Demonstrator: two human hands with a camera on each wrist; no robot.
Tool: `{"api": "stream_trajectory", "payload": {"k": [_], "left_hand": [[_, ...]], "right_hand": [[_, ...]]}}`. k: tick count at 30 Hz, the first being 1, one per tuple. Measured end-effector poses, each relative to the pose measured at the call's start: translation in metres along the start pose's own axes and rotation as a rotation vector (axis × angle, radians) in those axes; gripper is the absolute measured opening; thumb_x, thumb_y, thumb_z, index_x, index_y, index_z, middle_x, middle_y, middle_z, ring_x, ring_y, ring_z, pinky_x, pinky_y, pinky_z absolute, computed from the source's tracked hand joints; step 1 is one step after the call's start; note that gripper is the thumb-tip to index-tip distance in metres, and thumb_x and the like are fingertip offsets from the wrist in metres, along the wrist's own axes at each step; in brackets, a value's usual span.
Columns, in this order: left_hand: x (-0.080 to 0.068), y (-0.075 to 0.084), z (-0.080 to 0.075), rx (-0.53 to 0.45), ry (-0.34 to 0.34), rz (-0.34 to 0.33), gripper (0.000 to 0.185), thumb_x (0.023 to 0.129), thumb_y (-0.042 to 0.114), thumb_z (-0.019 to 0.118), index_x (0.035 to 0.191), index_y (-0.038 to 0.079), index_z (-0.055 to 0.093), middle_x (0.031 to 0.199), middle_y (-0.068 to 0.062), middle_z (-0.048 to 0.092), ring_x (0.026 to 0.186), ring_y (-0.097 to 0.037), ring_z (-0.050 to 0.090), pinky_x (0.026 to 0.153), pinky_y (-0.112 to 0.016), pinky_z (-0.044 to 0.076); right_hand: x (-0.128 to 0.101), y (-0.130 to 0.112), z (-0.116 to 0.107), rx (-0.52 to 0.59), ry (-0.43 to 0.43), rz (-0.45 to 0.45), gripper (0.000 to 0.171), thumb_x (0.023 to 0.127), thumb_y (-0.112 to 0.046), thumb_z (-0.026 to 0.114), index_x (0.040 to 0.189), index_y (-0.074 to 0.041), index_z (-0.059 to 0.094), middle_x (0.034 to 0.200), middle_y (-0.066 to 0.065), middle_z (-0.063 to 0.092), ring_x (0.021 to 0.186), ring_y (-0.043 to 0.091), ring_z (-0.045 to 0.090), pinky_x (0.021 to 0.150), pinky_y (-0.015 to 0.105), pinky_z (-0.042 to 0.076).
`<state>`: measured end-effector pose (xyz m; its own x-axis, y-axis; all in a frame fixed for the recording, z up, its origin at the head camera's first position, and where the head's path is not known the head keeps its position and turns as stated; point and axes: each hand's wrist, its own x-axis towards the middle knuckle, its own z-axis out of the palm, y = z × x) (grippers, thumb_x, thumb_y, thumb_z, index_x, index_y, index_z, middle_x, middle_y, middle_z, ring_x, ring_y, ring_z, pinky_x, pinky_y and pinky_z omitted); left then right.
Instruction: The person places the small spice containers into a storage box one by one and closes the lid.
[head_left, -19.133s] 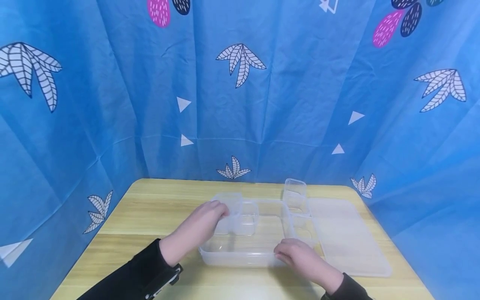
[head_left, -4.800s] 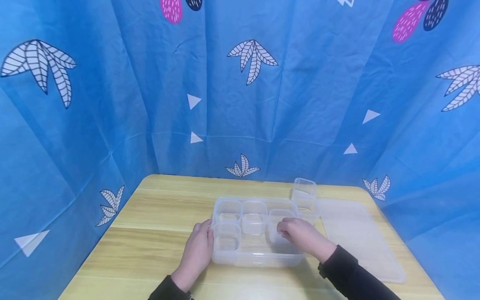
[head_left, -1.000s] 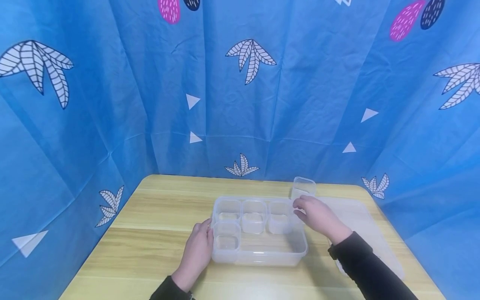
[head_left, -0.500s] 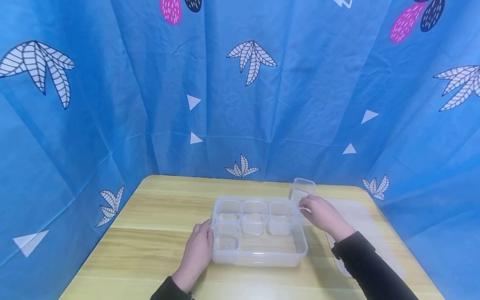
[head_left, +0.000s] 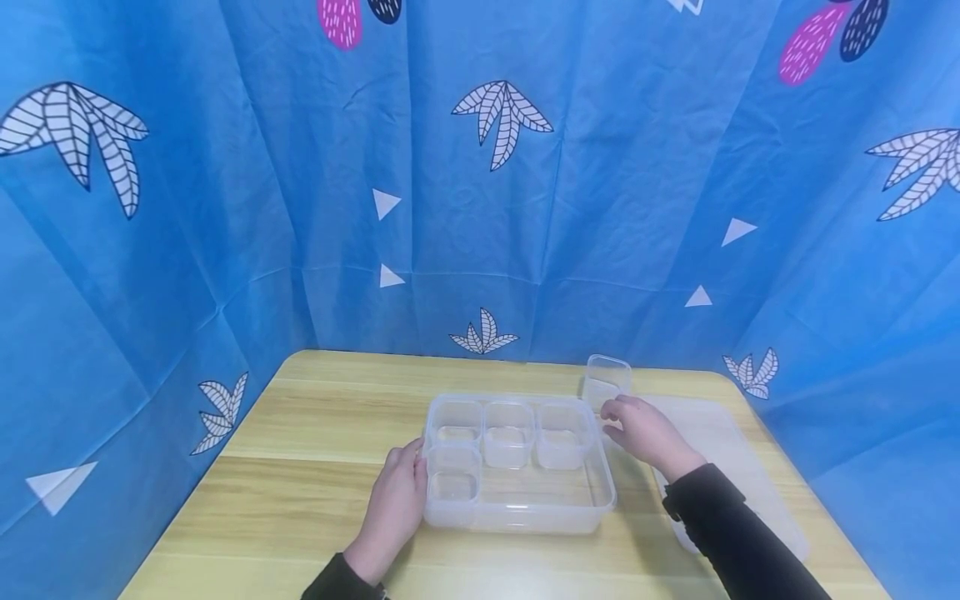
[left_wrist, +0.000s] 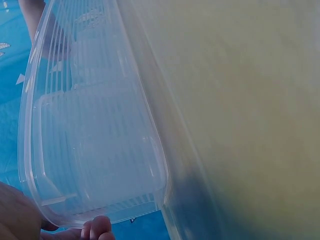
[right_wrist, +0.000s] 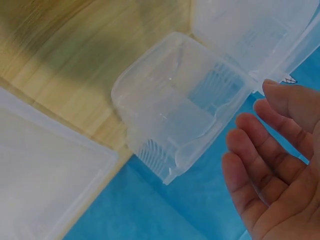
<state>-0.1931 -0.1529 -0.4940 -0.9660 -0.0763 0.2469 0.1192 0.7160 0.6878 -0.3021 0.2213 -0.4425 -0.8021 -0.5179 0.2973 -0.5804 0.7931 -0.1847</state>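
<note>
A large clear tray (head_left: 525,512) lies on the wooden table (head_left: 315,433). It holds several small clear boxes: three in the back row (head_left: 508,433) and one at the front left (head_left: 452,482). My left hand (head_left: 408,467) rests flat against the tray's left wall; in the left wrist view its fingertips (left_wrist: 97,229) show just under the tray's corner (left_wrist: 90,165). My right hand (head_left: 611,421) hovers with loose, relaxed fingers (right_wrist: 260,145) beside a small clear box (head_left: 606,379) (right_wrist: 175,105) that stands outside the tray at its back right corner. The hand does not grip the box.
A flat clear lid (head_left: 723,467) (right_wrist: 45,175) lies on the table to the right of the tray, under my right forearm. Blue patterned cloth (head_left: 480,208) walls the table at the back and both sides. Bare wood shows left of the tray.
My right hand left the tray's back row and moved right to the small box outside the tray. The third back-row box now sits in line. The left hand stayed put.
</note>
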Motion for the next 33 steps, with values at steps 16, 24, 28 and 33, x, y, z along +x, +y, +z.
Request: {"api": "stream_trajectory", "payload": {"k": [16, 24, 28, 33], "left_hand": [[0.000, 0.000, 0.001, 0.023, 0.019, -0.010, 0.040, 0.104, 0.011, 0.051, 0.139, -0.009, 0.051, 0.102, -0.014, 0.057, 0.071, -0.011, 0.053, 0.056, -0.021, 0.047], [-0.001, -0.002, 0.001, 0.027, 0.038, 0.023, 0.039, 0.103, 0.010, 0.051, 0.137, -0.009, 0.052, 0.101, -0.014, 0.057, 0.069, -0.010, 0.051, 0.056, -0.021, 0.047], [-0.001, -0.003, 0.001, 0.027, 0.039, 0.021, 0.039, 0.103, 0.010, 0.052, 0.137, -0.009, 0.052, 0.102, -0.014, 0.057, 0.070, -0.010, 0.052, 0.057, -0.022, 0.048], [-0.002, -0.002, 0.001, 0.039, 0.048, 0.017, 0.039, 0.103, 0.011, 0.052, 0.137, -0.008, 0.053, 0.102, -0.014, 0.058, 0.075, -0.013, 0.056, 0.063, -0.027, 0.052]], "right_hand": [[0.002, 0.000, 0.008, -0.028, -0.008, -0.060, 0.019, 0.078, 0.009, 0.077, 0.090, -0.002, 0.068, 0.082, 0.005, 0.064, 0.080, 0.026, 0.064, 0.075, 0.043, 0.057], [0.003, 0.002, 0.010, -0.017, -0.029, -0.034, 0.020, 0.079, 0.010, 0.076, 0.090, -0.004, 0.068, 0.084, 0.006, 0.066, 0.081, 0.028, 0.066, 0.076, 0.044, 0.057], [0.002, 0.004, 0.012, -0.023, -0.022, -0.044, 0.020, 0.078, 0.011, 0.075, 0.089, -0.005, 0.068, 0.083, 0.006, 0.066, 0.081, 0.028, 0.066, 0.076, 0.044, 0.057], [0.001, 0.005, 0.014, -0.033, -0.022, -0.047, 0.021, 0.078, 0.012, 0.075, 0.088, -0.005, 0.068, 0.083, 0.005, 0.066, 0.082, 0.028, 0.066, 0.076, 0.044, 0.057]]}}
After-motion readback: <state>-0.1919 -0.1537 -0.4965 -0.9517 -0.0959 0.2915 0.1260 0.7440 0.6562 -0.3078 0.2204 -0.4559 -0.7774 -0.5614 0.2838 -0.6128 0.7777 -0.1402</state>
